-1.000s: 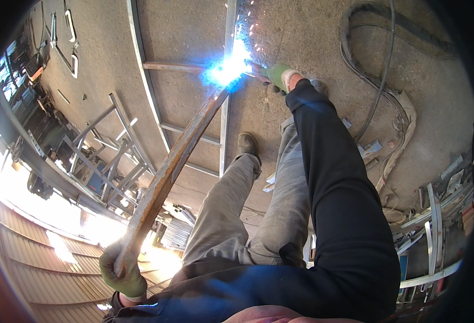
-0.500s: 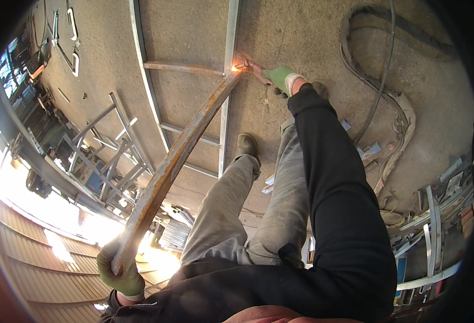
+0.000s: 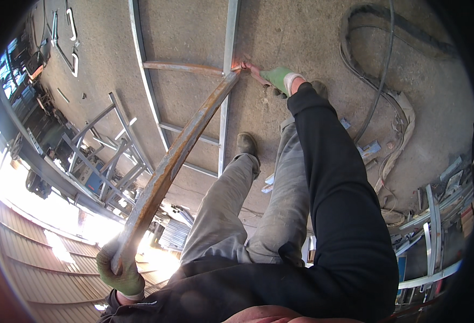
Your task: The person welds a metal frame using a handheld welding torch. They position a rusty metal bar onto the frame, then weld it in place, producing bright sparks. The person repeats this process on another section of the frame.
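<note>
My left hand (image 3: 120, 274), in a green glove, is closed around the near end of a long, rust-streaked metal bar (image 3: 178, 153). The bar slants away to the right and its far end meets a joint of a grey metal frame (image 3: 229, 40) on the floor. My right hand (image 3: 278, 79), also green-gloved, reaches out to that joint. It is closed on what looks like a welding torch (image 3: 252, 69), reddish and slim, its tip close to the bar's end. A faint orange glow shows there. A rusty crossbar (image 3: 186, 68) spans the frame's two long rails just left of the joint.
A thick wrapped hose and a dark cable (image 3: 383, 81) loop over the floor at right. Metal racks or frames (image 3: 105, 156) stand at left. Metal offcuts (image 3: 370, 149) lie right of my legs, and stacked lengths (image 3: 433, 231) lie farther right. My boot (image 3: 247, 146) is near the frame.
The bright spark at the joint has dimmed to a faint glow. My right hand and the torch have barely shifted; my left hand still holds the bar in the same place.
</note>
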A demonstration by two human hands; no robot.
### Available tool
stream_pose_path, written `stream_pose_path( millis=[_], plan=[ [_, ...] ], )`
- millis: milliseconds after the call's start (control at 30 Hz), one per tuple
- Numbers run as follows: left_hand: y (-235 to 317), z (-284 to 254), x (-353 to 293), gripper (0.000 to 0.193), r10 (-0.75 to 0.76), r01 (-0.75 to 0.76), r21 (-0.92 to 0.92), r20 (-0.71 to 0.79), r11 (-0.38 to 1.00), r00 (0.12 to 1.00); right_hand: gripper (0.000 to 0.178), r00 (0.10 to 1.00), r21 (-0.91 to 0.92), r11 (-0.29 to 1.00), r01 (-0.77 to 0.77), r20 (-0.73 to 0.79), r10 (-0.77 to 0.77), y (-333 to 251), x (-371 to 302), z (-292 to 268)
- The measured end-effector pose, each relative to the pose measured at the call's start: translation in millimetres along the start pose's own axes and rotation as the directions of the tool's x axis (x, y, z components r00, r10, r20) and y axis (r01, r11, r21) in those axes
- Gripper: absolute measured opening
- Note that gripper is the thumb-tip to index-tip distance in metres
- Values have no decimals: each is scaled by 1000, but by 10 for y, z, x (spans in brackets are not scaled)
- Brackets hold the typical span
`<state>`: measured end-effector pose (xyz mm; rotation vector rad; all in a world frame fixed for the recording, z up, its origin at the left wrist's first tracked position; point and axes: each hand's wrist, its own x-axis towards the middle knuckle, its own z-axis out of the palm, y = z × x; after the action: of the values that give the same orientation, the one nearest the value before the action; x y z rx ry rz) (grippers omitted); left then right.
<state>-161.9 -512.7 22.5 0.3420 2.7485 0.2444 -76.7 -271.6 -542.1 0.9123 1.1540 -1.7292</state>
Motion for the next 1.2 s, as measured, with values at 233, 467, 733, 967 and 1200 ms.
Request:
stream_pose_path(
  millis=[233,467,733,967,1200],
  plan=[
    [-20,-15,-25,34,-9,9,-30,1,1000,1000,72,999,-85,996,-31,-25,29,-79,64,-18],
    [-172,-38,-54,31,22,-21,-118,3,993,1000,66,999,-28,999,-21,24,22,-198,-55,-87],
    [-109,-65,-46,30,43,-40,-74,34,996,998,67,993,-157,982,-106,26,112,-308,-45,-97],
    [-53,-47,-27,29,30,-26,-70,51,997,998,73,997,-169,983,-73,-1,74,-271,-31,-109],
    [-74,-17,-21,28,87,-85,-67,24,994,996,77,993,-132,985,-112,8,114,-240,184,-78]
  ],
)
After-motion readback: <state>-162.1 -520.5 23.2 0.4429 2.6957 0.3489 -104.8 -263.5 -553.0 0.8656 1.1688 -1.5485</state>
